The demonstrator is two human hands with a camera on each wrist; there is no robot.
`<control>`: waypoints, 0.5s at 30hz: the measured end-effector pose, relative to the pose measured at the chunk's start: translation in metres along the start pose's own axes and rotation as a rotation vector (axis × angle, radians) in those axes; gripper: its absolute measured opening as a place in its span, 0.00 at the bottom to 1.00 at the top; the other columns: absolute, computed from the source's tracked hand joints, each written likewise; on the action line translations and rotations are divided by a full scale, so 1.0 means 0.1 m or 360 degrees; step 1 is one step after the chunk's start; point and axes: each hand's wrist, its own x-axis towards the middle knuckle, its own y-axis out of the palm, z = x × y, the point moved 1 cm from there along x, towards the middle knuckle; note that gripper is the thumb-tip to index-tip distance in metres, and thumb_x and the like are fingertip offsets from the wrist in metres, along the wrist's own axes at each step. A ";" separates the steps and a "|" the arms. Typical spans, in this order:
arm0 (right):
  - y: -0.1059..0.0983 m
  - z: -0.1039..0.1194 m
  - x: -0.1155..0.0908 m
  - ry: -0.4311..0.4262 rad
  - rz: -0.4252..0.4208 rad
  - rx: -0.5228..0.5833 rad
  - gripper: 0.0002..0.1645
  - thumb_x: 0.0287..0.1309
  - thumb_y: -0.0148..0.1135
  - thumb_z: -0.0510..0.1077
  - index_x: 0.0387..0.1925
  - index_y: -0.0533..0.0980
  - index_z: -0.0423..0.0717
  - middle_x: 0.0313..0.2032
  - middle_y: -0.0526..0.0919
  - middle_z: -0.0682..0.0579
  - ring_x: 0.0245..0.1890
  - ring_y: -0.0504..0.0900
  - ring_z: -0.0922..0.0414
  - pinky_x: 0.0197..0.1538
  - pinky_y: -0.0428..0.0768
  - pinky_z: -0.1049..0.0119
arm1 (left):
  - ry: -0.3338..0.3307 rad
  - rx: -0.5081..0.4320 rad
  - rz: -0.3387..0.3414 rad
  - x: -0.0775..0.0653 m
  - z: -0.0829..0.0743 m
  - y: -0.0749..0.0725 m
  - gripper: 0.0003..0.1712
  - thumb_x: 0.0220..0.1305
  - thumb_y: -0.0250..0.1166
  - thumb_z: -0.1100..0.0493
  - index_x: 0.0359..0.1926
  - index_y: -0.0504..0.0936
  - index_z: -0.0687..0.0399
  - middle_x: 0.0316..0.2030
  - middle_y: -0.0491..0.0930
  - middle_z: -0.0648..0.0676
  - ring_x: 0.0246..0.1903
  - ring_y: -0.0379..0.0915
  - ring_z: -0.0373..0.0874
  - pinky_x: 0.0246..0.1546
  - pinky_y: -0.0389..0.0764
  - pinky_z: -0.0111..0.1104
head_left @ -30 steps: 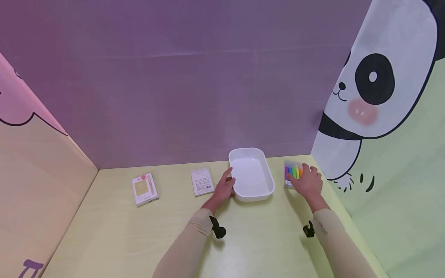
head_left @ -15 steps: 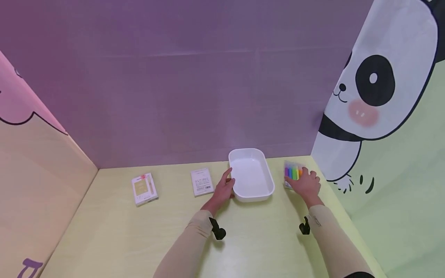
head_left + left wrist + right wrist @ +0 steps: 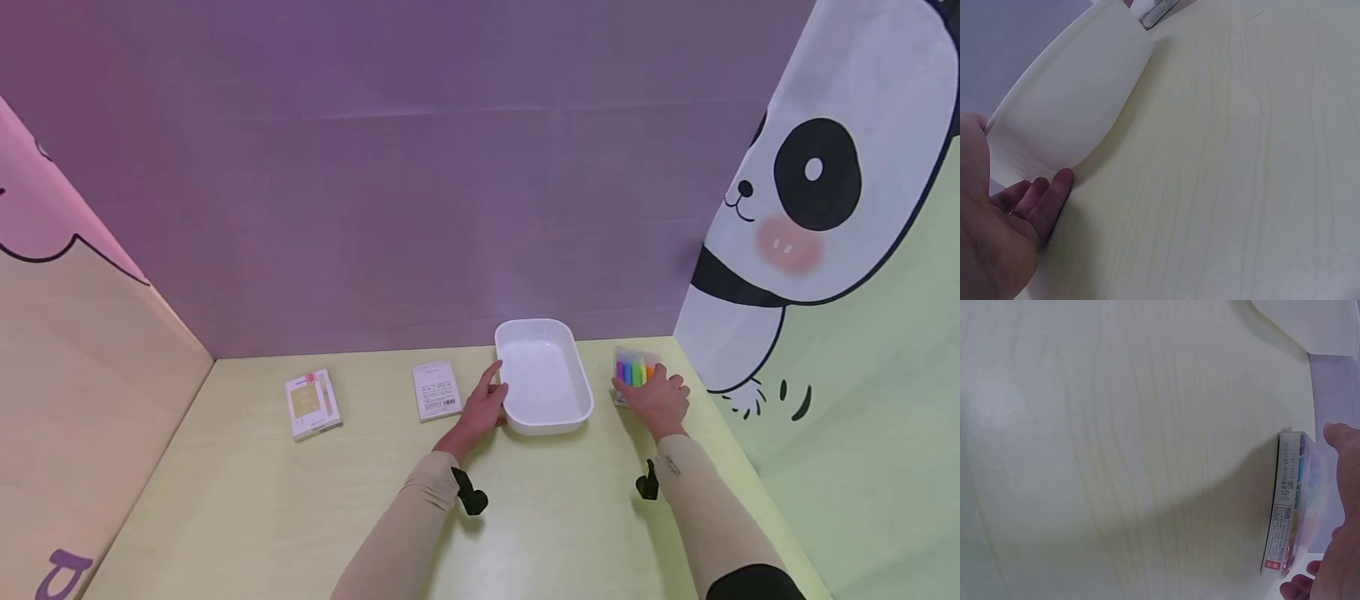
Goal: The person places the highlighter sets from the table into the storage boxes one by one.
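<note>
A white plastic tray (image 3: 543, 379) stands on the table near the back wall. My left hand (image 3: 480, 417) holds its left side; in the left wrist view the fingers (image 3: 1050, 197) lie against the lower outer wall, with the thumb up by the rim. To the right lies a clear case of coloured markers (image 3: 633, 371). My right hand (image 3: 658, 402) spreads around the near part of that case, thumb by its left edge and fingers toward its right. In the right wrist view the thumb appears apart from the case, and the fingers are partly cut off.
Left of the tray lies a white box with printed text (image 3: 437, 390). Farther left is a white box with a gold panel (image 3: 311, 404). A purple wall (image 3: 375, 208) closes the back, and a panda-printed wall (image 3: 862, 400) rises at the right.
My right hand has shifted slightly left and toward me, and its thumb has moved out to the case's left edge. The right forearm swung left. My left hand and the tray stayed put.
</note>
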 end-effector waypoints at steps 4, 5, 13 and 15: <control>0.03 0.01 -0.01 0.0025 -0.0011 0.0014 0.61 0.52 0.59 0.72 0.70 0.51 0.33 0.55 0.61 0.26 0.55 0.59 0.32 0.56 0.65 0.36 | 0.0002 0.0006 0.0003 0.00 0.01 0.00 0.30 0.75 0.49 0.52 0.75 0.56 0.35 0.54 0.72 0.61 0.46 0.76 0.52 0.35 0.82 0.43; 0.03 0.01 -0.01 0.0026 -0.0017 0.0016 0.61 0.52 0.59 0.72 0.70 0.51 0.32 0.54 0.61 0.26 0.55 0.60 0.32 0.56 0.65 0.36 | 0.0004 0.0009 0.0003 0.01 0.01 0.01 0.30 0.75 0.49 0.52 0.75 0.55 0.35 0.54 0.72 0.61 0.46 0.76 0.52 0.35 0.82 0.43; 0.10 -0.02 0.03 0.0038 -0.0007 0.0024 0.61 0.53 0.59 0.72 0.71 0.49 0.34 0.55 0.60 0.27 0.55 0.58 0.33 0.57 0.65 0.37 | 0.0005 -0.0001 0.0006 0.03 0.03 0.01 0.30 0.75 0.50 0.51 0.75 0.55 0.34 0.55 0.72 0.62 0.48 0.76 0.54 0.37 0.82 0.45; 0.10 -0.02 0.03 0.0029 -0.0009 0.0032 0.61 0.53 0.59 0.71 0.71 0.49 0.34 0.55 0.60 0.27 0.55 0.58 0.33 0.57 0.65 0.37 | 0.0007 -0.0007 0.0000 0.03 0.02 0.01 0.30 0.75 0.50 0.52 0.74 0.56 0.34 0.55 0.73 0.62 0.47 0.76 0.53 0.36 0.82 0.44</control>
